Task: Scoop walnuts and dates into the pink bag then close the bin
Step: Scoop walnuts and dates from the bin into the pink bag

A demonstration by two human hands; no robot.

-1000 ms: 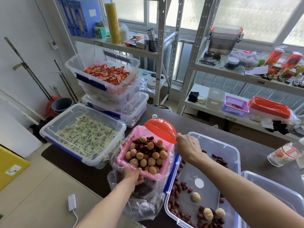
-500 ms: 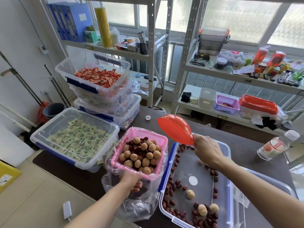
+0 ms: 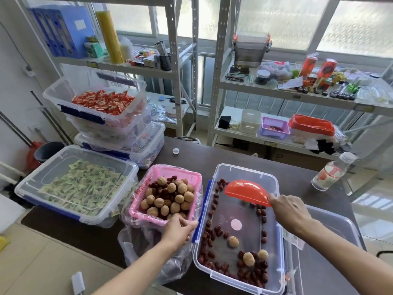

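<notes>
A pink basket lined with a pink bag [image 3: 192, 179] stands heaped with walnuts [image 3: 171, 198] and dark red dates. My left hand [image 3: 179, 229] grips its near right rim. To its right lies the open clear bin [image 3: 274, 182], holding a few walnuts [image 3: 233, 241] and scattered dates [image 3: 210, 237]. My right hand [image 3: 290, 210] holds the red scoop [image 3: 245, 191] by its handle, bowl tilted over the bin's far half.
A clear bin of green packets [image 3: 78, 184] sits left of the basket, with stacked bins of red packets [image 3: 102, 103] behind it. A clear lid [image 3: 331, 235] lies under the walnut bin's right side. A water bottle [image 3: 330, 174] stands at right. Metal shelves stand behind the dark table [image 3: 234, 154].
My right hand has carried the red scoop from above the pink basket rightward and down over the bin. My left hand stays on the basket's rim.
</notes>
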